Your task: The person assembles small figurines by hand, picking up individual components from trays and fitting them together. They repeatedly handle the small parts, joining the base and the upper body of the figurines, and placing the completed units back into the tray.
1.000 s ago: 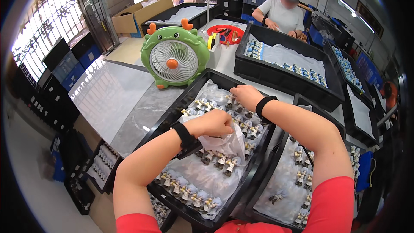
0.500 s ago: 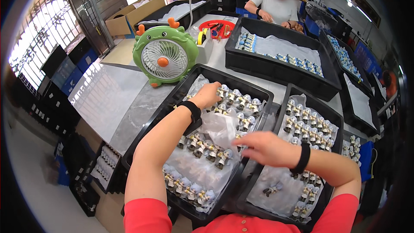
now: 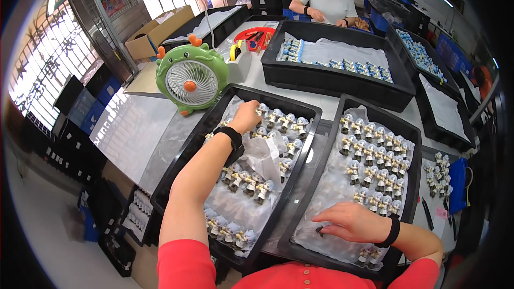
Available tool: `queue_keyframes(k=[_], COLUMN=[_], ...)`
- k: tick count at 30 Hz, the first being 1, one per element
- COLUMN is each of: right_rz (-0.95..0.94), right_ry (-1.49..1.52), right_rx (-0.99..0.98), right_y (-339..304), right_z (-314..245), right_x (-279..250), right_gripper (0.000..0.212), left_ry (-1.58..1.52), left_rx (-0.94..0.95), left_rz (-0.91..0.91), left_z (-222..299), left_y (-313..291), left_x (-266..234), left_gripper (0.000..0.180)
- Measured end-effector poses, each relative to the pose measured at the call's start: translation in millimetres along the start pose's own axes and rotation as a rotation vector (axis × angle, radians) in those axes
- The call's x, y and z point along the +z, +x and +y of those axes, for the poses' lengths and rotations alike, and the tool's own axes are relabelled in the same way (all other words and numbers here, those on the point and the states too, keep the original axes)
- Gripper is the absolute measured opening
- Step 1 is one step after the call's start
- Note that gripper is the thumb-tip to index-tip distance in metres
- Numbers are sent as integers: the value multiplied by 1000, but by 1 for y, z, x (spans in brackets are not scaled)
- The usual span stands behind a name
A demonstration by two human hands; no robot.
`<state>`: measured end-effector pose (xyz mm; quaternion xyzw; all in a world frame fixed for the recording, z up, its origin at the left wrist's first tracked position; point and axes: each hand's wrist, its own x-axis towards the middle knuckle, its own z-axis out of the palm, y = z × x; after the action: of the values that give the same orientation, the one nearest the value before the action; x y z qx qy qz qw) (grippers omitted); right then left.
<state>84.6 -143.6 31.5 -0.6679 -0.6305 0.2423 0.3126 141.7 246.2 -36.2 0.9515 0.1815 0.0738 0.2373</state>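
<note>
Here, on the bench [image 3: 120, 131], a left tray [image 3: 278, 100] and a right tray [image 3: 317, 171] are set side by side, both black. In the left tray, a crumpled sheet [image 3: 262, 152] is laid. At its far side the left hand [image 3: 247, 118] is lowered beside a figurine [image 3: 262, 109]; whether anything is gripped cannot be told. The right hand [image 3: 353, 223], thumb and fingertips apart, is held over the right tray's near part, where a lone figurine [image 3: 320, 230] is partly hidden.

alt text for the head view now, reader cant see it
A person's left hand is at the far row of small figurines in a black tray; the right hand is over a second tray of figurines beside it. A green fan stands beyond.
</note>
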Motion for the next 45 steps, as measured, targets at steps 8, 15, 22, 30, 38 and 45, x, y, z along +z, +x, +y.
queue_keyframes(k=[8, 15, 22, 30, 38, 45], right_rz=[60, 115, 376, -73, 404, 643], right_ry=[28, 69, -13, -213, 47, -90], right_rx=[-12, -2, 175, 192, 2, -175], right_y=[-14, -17, -20, -26, -16, -16], right_z=[5, 8, 27, 29, 19, 21], right_x=[5, 9, -13, 20, 3, 0], right_gripper=[29, 25, 13, 34, 34, 42], left_ry=[-134, 118, -346, -984, -1386, -1683], left_rx=[-34, 89, 183, 238, -210, -208], left_rz=[15, 164, 97, -441, -451, -683], left_z=[-6, -11, 57, 179, 180, 189], left_y=[1, 4, -53, -184, -221, -227], left_x=[0, 3, -42, -35, 7, 17], left_gripper=[47, 43, 35, 35, 44, 41])
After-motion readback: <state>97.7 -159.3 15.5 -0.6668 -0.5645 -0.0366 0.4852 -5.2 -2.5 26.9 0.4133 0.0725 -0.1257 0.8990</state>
